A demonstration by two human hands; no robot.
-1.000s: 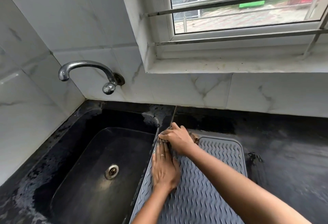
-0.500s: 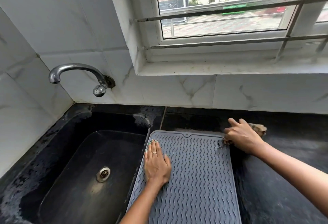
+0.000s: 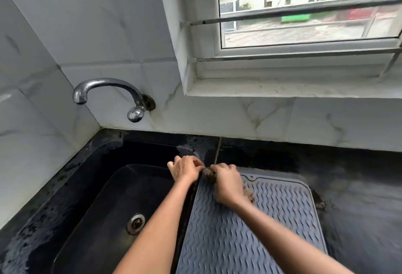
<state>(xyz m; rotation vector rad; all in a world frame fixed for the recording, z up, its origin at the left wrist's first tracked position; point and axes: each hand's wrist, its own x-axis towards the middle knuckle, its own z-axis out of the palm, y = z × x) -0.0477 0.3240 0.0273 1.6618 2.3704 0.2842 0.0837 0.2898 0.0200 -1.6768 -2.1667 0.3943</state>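
Note:
A grey ribbed drying mat (image 3: 250, 226) lies on the black counter, its left edge along the sink. My right hand (image 3: 228, 183) sits over the mat's far left corner and grips a small brown cloth (image 3: 208, 173), part of which shows under the wrist. My left hand (image 3: 185, 168) is just left of it, above the sink's rim, fingers curled and pinching the same brown cloth where the two hands meet. The picture is blurred around the hands.
A black sink (image 3: 113, 204) with a metal drain (image 3: 136, 222) lies to the left. A chrome tap (image 3: 108, 93) juts from the marble-tiled wall. A barred window (image 3: 304, 13) with a white sill is above. Wet black counter (image 3: 359, 186) stretches right of the mat.
My right hand has swept back from the mat's far right corner to its far left corner with the cloth. My left hand lifted off the mat and joined it at the sink's rim.

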